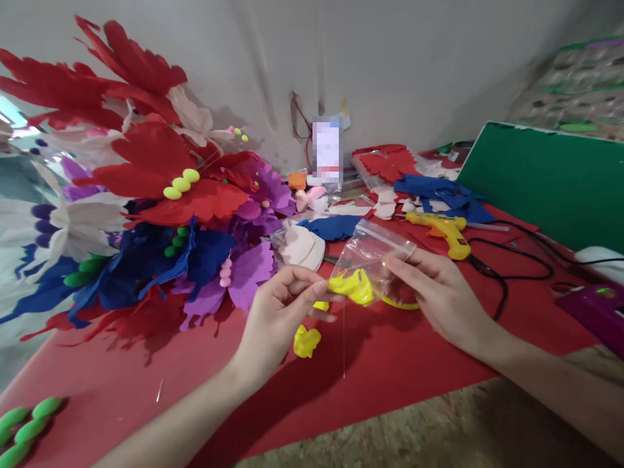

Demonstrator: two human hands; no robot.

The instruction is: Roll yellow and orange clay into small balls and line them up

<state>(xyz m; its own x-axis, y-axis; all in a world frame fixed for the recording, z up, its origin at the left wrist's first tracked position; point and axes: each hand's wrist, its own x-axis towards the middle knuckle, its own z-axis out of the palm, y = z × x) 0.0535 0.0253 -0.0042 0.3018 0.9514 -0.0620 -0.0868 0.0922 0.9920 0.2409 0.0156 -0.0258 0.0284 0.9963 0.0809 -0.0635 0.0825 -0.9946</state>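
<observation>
My right hand (pixel 439 292) grips a clear zip bag (pixel 355 250) by its right side. In the lower part of the bag, or just at it, sits a stretched lump of soft yellow clay (pixel 358 286). The fingers of my left hand (pixel 283 312) are pinched on the clay's left end. Below them on the red table surface (pixel 390 364) rests a smaller yellow clay lump (pixel 307 341), with another yellow bit (pixel 320 305) partly hidden by my left fingers. A yellow strip (pixel 397 302) curves beneath my right hand.
Fabric or foam butterflies (pixel 160 175) in several colours crowd the left. A yellow glue gun (pixel 441 231) with a black cord lies behind my right hand. Blue cutouts (pixel 439 192), a green board (pixel 541 182) and a purple box (pixel 595 312) stand right. Green beadlike pieces (pixel 34 429) lie front left.
</observation>
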